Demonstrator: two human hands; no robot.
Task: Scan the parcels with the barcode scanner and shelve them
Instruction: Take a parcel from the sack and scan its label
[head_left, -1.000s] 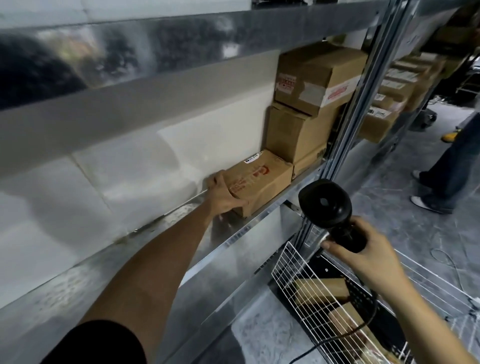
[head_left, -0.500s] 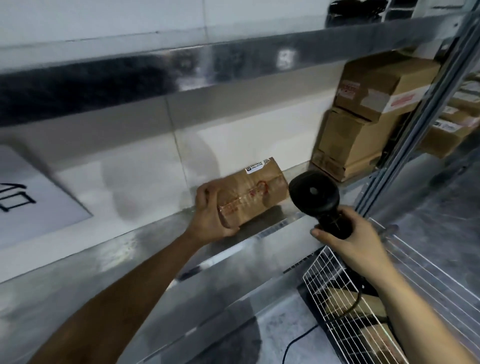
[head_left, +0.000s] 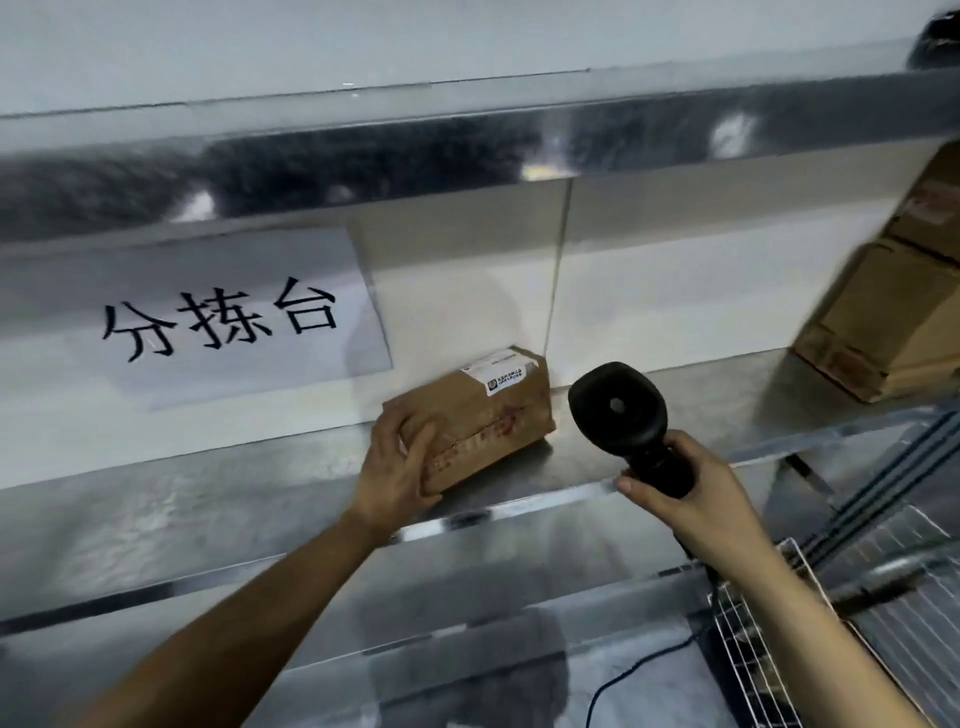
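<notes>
A small brown cardboard parcel (head_left: 491, 410) with a white label and red tape lies on the metal shelf (head_left: 218, 499), close to the white back wall. My left hand (head_left: 397, 465) grips its near left end, thumb under the front edge and fingers over the top. To its right my right hand (head_left: 691, 499) holds the handle of a black barcode scanner (head_left: 618, 405), whose round head stands just right of the parcel, apart from it.
Stacked cardboard boxes (head_left: 893, 317) stand at the shelf's right end. A white sign with black characters (head_left: 223, 322) hangs on the wall to the left. A white wire cart (head_left: 769, 654) stands low at the right, and the scanner's black cable (head_left: 623, 675) hangs down beside it.
My left hand has slid the parcel leftward along the shelf, away from the stacked boxes. The view has swung left, bringing the wall sign in. My right hand followed with the scanner.
</notes>
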